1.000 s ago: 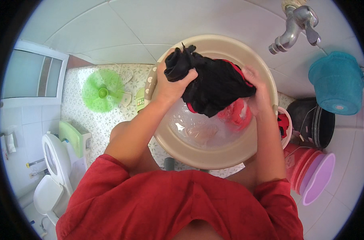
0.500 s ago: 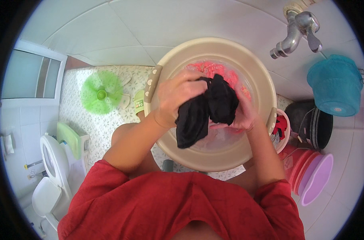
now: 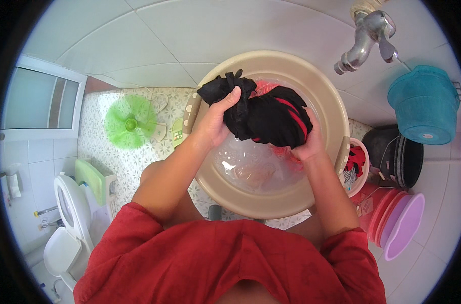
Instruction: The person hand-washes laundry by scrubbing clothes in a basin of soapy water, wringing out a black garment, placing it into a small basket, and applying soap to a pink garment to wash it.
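Note:
A bunched black garment (image 3: 273, 119) with a red stripe is held between both hands above a large beige basin (image 3: 263, 202). My left hand (image 3: 221, 115) grips its left end, thumb up, with loose black folds spilling past the thumb. Around the right end curls my right hand (image 3: 310, 139), its fingers partly hidden under the cloth. Below, cloudy soapy water (image 3: 250, 164) fills the basin's bottom. Pinkish-red cloth (image 3: 265, 87) lies in the water, mostly covered by the garment and hands.
A metal tap (image 3: 367, 40) juts from the wall at the upper right, above a teal bucket (image 3: 424, 106). Black buckets (image 3: 405, 162), red and purple basins (image 3: 403, 228) and a small tub of clothes (image 3: 356, 162) stand at right. A toilet (image 3: 70, 202) is at left.
The black garment has been turned and spread between my hands, and its red stripe now shows. My left thumb has come up over it. More of the soapy water is visible.

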A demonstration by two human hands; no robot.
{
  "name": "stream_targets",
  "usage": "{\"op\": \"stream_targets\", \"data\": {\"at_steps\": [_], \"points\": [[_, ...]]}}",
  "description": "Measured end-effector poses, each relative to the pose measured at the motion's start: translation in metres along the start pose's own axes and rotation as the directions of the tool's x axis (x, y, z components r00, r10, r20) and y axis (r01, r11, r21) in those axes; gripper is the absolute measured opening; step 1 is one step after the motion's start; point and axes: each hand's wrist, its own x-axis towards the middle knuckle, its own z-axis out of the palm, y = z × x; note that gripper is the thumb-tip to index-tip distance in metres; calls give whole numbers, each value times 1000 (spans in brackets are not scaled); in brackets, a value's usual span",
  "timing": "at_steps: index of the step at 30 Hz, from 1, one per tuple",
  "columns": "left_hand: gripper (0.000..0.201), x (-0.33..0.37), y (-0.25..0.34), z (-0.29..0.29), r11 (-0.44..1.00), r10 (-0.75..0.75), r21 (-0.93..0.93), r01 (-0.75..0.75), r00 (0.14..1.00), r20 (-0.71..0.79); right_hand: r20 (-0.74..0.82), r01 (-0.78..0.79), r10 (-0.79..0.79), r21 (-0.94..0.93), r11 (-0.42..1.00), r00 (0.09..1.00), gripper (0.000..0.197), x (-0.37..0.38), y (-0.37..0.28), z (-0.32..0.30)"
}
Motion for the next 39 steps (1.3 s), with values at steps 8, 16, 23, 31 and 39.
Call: {"op": "stream_targets", "data": {"at_steps": [8,16,23,31,39], "points": [[53,1,-4,1,921,-226,-243,305,925,305,309,-24,21,7,1000,951,36,1,-4,-22],[50,2,1,8,960,-266,91,263,964,18,-48,-81,73,-201,976,996,48,-21,-18,17],[45,-2,24,16,119,390,695,-709,677,624,150,-245,317,-367,897,937,86,-12,-19,-1],[48,-11,7,25,79,469,613,-786,572,673,183,-148,155,-51,988,971,68,-12,-2,14],[64,-11,3,31,159,410,606,-780,610,678,84,-13,14,-12,1000,996,46,-8,0,7]]}}
